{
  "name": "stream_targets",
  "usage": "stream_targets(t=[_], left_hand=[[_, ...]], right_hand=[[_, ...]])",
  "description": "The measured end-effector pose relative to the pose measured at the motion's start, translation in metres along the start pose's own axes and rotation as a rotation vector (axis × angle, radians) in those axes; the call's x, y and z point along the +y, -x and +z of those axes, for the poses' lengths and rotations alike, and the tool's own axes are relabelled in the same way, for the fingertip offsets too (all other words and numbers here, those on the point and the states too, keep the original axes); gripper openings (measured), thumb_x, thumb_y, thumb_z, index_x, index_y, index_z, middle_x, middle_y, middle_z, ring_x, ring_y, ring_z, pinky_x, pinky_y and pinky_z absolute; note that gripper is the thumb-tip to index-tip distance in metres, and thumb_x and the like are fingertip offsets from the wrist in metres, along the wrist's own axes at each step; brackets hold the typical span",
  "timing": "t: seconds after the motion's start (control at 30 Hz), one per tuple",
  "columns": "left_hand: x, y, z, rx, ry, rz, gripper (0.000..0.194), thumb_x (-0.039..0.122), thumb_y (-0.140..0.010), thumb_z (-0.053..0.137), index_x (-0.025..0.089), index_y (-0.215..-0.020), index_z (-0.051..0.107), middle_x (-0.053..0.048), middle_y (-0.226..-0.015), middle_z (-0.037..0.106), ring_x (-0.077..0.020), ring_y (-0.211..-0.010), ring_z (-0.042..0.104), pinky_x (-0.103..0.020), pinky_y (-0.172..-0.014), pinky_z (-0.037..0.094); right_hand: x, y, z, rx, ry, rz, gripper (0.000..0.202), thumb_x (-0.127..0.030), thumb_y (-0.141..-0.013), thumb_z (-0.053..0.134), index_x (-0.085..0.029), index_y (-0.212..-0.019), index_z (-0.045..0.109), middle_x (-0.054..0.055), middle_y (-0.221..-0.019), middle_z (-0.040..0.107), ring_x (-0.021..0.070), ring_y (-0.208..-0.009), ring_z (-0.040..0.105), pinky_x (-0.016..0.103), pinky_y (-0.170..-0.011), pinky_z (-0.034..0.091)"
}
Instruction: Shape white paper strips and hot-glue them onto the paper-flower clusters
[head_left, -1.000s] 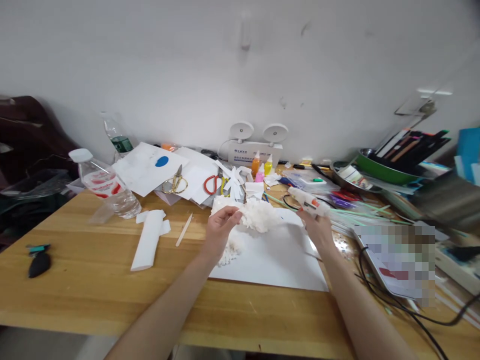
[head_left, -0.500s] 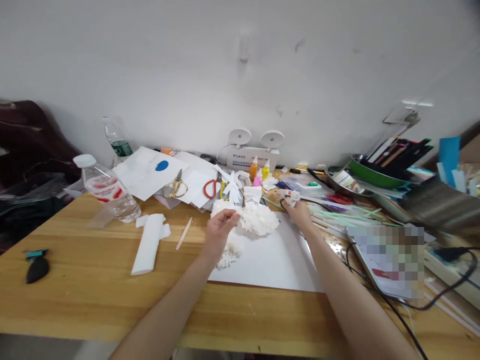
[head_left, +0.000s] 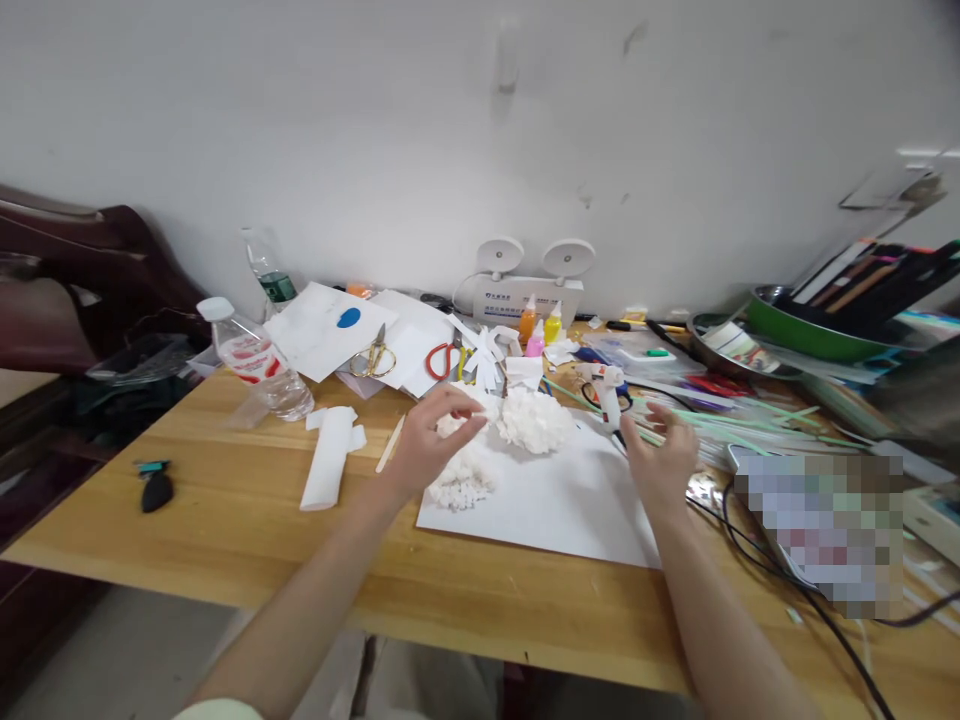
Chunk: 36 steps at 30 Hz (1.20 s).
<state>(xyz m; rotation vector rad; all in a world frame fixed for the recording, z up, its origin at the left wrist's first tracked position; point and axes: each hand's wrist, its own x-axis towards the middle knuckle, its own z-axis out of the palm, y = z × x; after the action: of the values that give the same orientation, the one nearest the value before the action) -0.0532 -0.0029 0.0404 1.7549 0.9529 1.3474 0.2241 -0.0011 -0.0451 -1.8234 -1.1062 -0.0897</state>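
Observation:
My left hand (head_left: pixel 439 440) is held above the left part of a white paper sheet (head_left: pixel 555 515), thumb and fingertips closed in a pinch. Whatever it pinches is too small to make out. Beneath and beside it lies a loose pile of small white scraps (head_left: pixel 461 485). A fluffy white mass (head_left: pixel 534 420) with a ruffled surface rests at the sheet's back edge, between my hands. My right hand (head_left: pixel 664 450) is open, thumb and fingers apart, with nothing seen in it. Just left of its fingertips stands a white glue gun (head_left: pixel 609 395).
To the left are a folded white paper tube (head_left: pixel 328 465), a wooden stick (head_left: pixel 391 445) and a water bottle (head_left: pixel 259 360). Gold scissors (head_left: pixel 375 358), red-handled pliers (head_left: pixel 441 360) and paint bottles (head_left: pixel 534 340) lie behind. Black cables (head_left: pixel 757 560) and a blurred-out device (head_left: pixel 825 530) are on the right.
My right hand has let go of the glue gun and drawn back to the right, fingers opened. My left hand stays pinched near the white mass. The view has shifted slightly.

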Motion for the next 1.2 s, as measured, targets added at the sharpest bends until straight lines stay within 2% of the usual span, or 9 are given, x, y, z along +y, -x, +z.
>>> stream_targets(t=[0.07, 0.13, 0.33, 0.47, 0.63, 0.83, 1.2], left_hand=[[0.003, 0.006, -0.013, -0.214, -0.227, 0.108, 0.009, 0.025, -0.074, 0.060, 0.022, -0.078, 0.067, -0.005, -0.078, 0.057, -0.0166, -0.077, 0.051, -0.029, -0.074, 0.039], [0.001, 0.013, -0.025, -0.375, -0.419, 0.179, 0.012, 0.025, -0.078, 0.055, 0.022, -0.081, 0.067, -0.006, -0.078, 0.057, -0.0179, -0.079, 0.050, -0.030, -0.074, 0.038], [-0.019, 0.032, -0.049, -0.659, -0.855, 0.382, 0.018, 0.021, -0.085, 0.044, 0.020, -0.085, 0.062, -0.007, -0.080, 0.057, -0.0172, -0.078, 0.048, -0.029, -0.071, 0.035], [-0.027, 0.036, -0.051, -0.709, -1.007, 0.548, 0.019, 0.014, -0.086, 0.040, 0.018, -0.082, 0.058, -0.005, -0.078, 0.055, -0.0161, -0.077, 0.045, -0.029, -0.071, 0.034], [-0.027, 0.033, -0.048, -0.769, -1.123, 0.634, 0.019, 0.010, -0.087, 0.038, 0.016, -0.080, 0.055, -0.003, -0.077, 0.054, -0.0146, -0.074, 0.043, -0.029, -0.071, 0.033], [-0.028, 0.032, -0.048, -0.819, -1.216, 0.645, 0.018, 0.010, -0.087, 0.039, 0.016, -0.079, 0.054, -0.003, -0.078, 0.054, -0.0147, -0.073, 0.043, -0.029, -0.071, 0.033], [-0.029, 0.031, -0.043, -0.835, -1.272, 0.655, 0.016, 0.009, -0.084, 0.044, 0.016, -0.073, 0.054, -0.004, -0.077, 0.054, -0.0157, -0.074, 0.044, -0.031, -0.071, 0.033]], right_hand=[[0.004, 0.005, -0.002, 0.004, -0.104, 0.011, 0.040, -0.038, -0.074, 0.049, -0.013, -0.105, 0.055, 0.009, -0.086, 0.057, 0.0205, -0.079, 0.051, 0.036, -0.077, 0.036], [0.007, 0.006, -0.001, 0.003, -0.168, 0.018, 0.038, -0.036, -0.075, 0.048, -0.013, -0.104, 0.055, 0.008, -0.084, 0.057, 0.0193, -0.078, 0.052, 0.033, -0.076, 0.038], [0.008, 0.002, 0.002, 0.022, -0.225, 0.010, 0.033, -0.033, -0.076, 0.048, -0.014, -0.101, 0.057, 0.007, -0.083, 0.058, 0.0185, -0.079, 0.054, 0.032, -0.079, 0.039], [0.008, 0.001, 0.001, 0.046, -0.271, 0.021, 0.029, -0.031, -0.075, 0.049, -0.014, -0.097, 0.059, 0.007, -0.081, 0.059, 0.0181, -0.076, 0.055, 0.033, -0.076, 0.041], [0.006, 0.000, -0.001, 0.040, -0.306, 0.015, 0.027, -0.029, -0.074, 0.051, -0.014, -0.095, 0.060, 0.006, -0.079, 0.060, 0.0178, -0.075, 0.055, 0.033, -0.075, 0.042], [0.004, -0.001, -0.002, 0.042, -0.344, 0.018, 0.026, -0.029, -0.074, 0.051, -0.014, -0.093, 0.061, 0.005, -0.076, 0.060, 0.0172, -0.071, 0.056, 0.033, -0.074, 0.042], [0.003, -0.002, -0.003, 0.026, -0.357, 0.043, 0.024, -0.029, -0.075, 0.051, -0.015, -0.091, 0.062, 0.006, -0.077, 0.061, 0.0173, -0.073, 0.056, 0.030, -0.071, 0.042]])
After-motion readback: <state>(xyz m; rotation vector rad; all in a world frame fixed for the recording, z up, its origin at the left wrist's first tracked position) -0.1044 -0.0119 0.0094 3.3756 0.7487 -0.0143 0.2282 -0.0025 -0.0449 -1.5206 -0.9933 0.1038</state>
